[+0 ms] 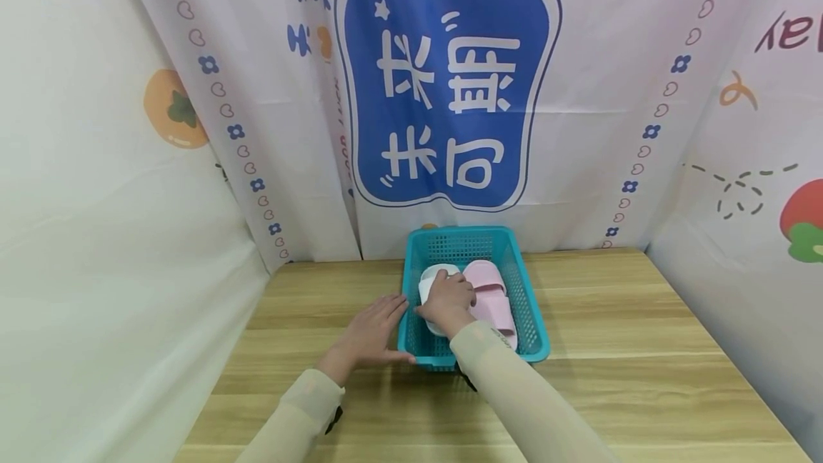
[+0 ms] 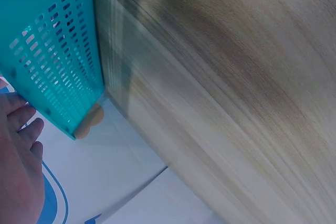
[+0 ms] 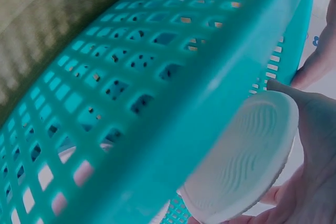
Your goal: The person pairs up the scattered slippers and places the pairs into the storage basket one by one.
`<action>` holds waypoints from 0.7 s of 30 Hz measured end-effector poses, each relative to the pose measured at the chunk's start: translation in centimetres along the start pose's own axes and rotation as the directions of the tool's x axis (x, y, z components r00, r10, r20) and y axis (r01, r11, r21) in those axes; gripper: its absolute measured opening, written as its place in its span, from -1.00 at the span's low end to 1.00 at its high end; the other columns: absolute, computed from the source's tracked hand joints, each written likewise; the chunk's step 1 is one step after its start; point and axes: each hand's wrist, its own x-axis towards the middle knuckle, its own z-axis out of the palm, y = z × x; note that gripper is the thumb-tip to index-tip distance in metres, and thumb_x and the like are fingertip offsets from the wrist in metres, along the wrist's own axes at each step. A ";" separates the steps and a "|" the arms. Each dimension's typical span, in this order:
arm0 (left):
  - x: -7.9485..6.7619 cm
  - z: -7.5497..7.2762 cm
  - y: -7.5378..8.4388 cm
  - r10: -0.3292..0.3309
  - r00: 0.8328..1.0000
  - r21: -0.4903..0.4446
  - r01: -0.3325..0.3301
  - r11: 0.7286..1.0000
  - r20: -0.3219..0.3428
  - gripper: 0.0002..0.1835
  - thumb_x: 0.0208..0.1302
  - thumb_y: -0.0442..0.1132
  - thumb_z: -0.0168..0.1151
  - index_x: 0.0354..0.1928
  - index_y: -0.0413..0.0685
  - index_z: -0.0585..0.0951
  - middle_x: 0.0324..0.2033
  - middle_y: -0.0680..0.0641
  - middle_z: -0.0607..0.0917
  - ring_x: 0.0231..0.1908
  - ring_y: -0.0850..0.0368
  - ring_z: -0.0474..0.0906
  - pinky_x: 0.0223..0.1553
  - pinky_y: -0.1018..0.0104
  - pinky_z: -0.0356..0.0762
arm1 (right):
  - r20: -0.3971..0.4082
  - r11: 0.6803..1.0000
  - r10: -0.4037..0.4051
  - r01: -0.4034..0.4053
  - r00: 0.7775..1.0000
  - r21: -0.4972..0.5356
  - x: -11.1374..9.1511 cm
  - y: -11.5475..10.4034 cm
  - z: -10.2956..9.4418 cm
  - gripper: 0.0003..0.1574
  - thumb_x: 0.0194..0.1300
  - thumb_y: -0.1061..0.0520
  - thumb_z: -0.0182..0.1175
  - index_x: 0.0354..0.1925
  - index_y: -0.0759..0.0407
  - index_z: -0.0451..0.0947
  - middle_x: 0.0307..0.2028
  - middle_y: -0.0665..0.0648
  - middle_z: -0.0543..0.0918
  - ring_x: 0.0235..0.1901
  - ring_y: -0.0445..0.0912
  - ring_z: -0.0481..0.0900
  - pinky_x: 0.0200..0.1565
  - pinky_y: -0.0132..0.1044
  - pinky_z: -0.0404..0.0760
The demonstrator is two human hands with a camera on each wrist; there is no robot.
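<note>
A teal plastic basket point(image 1: 529, 291) stands on the table against the back curtain. Inside it, a pair of pink slippers point(image 1: 494, 309) lies on the right. White slippers point(image 1: 427, 286) are on the left, partly hidden by my right hand point(image 1: 448, 300). In the right wrist view, the right hand point(image 3: 315, 150) grips a tilted white slipper point(image 3: 241, 156) by its sides, sole ridges visible. My left hand point(image 1: 371, 331) rests against the basket's left rim with its fingers fairly straight. The left wrist view shows that hand point(image 2: 21, 166) beside the basket wall point(image 2: 58, 61).
The wood-grain table point(image 1: 598, 349) extends on both sides of the basket. A printed curtain point(image 1: 579, 163) rises right behind the basket, and white sheets hang at the left point(image 1: 116, 234) and right point(image 1: 739, 270).
</note>
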 end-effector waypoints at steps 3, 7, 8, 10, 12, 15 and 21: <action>0.0 0.0 0.0 0.002 1.000 -0.003 -0.002 1.000 0.000 0.14 0.09 0.59 -0.08 0.43 -0.24 0.24 0.41 -0.21 0.25 0.40 -0.14 0.13 0.40 0.06 0.04 | 0.011 1.000 -0.001 0.001 1.000 0.008 0.0 -0.1 -0.2 0.20 -0.04 -0.46 0.36 0.29 0.26 0.23 0.03 0.47 0.41 -0.08 0.33 0.49 -0.14 0.18 0.58; 0.0 0.0 0.0 0.000 1.000 -0.004 0.000 1.000 0.004 0.15 0.09 0.59 -0.08 0.44 -0.24 0.22 0.41 -0.21 0.24 0.40 -0.14 0.13 0.40 0.06 0.03 | 0.017 1.000 -0.005 0.005 1.000 0.012 0.1 -0.1 -0.4 0.19 0.04 -0.45 0.31 0.33 0.27 0.20 0.05 0.47 0.41 -0.05 0.32 0.48 -0.09 0.19 0.57; 0.0 0.0 0.0 -0.001 1.000 -0.005 0.001 1.000 0.006 0.15 0.09 0.59 -0.08 0.44 -0.23 0.22 0.41 -0.21 0.24 0.40 -0.14 0.12 0.40 0.06 0.03 | 0.015 1.000 -0.006 0.006 1.000 0.013 0.1 -0.1 -0.5 0.18 0.05 -0.45 0.30 0.33 0.28 0.20 0.05 0.47 0.41 -0.04 0.32 0.47 -0.08 0.19 0.57; 0.0 0.0 0.0 -0.005 1.000 -0.003 0.005 1.000 0.010 0.15 0.09 0.59 -0.09 0.44 -0.22 0.21 0.42 -0.20 0.23 0.41 -0.12 0.11 0.41 0.07 0.01 | 0.011 1.000 -0.008 0.007 1.000 0.011 0.1 -0.1 -0.6 0.18 0.07 -0.44 0.28 0.35 0.28 0.18 0.07 0.47 0.40 -0.02 0.32 0.47 -0.06 0.19 0.56; 0.0 0.1 0.0 -0.007 1.000 0.001 0.007 1.000 0.013 0.15 0.09 0.60 -0.10 0.45 -0.21 0.21 0.42 -0.19 0.23 0.41 -0.10 0.10 0.41 0.08 0.01 | 0.003 1.000 -0.011 0.011 1.000 0.009 0.1 0.0 -0.8 0.18 0.07 -0.44 0.28 0.35 0.28 0.18 0.08 0.48 0.40 -0.01 0.32 0.47 -0.04 0.19 0.56; 0.0 0.1 0.0 -0.006 1.000 0.004 0.006 1.000 0.011 0.15 0.09 0.61 -0.13 0.44 -0.21 0.22 0.42 -0.19 0.23 0.41 -0.11 0.11 0.40 0.07 0.02 | -0.008 1.000 -0.017 0.017 1.000 0.005 0.2 0.1 -0.9 0.17 0.08 -0.43 0.28 0.36 0.28 0.17 0.10 0.48 0.40 0.01 0.32 0.47 -0.02 0.19 0.55; 0.2 0.0 -0.1 -0.003 1.000 -0.008 0.003 1.000 0.002 0.16 0.07 0.61 -0.12 0.43 -0.23 0.24 0.41 -0.21 0.25 0.39 -0.14 0.14 0.39 0.04 0.07 | -0.024 1.000 -0.017 0.017 1.000 0.013 0.5 0.3 -1.2 0.14 0.08 -0.42 0.29 0.32 0.29 0.21 0.07 0.48 0.40 0.00 0.33 0.46 0.02 0.20 0.52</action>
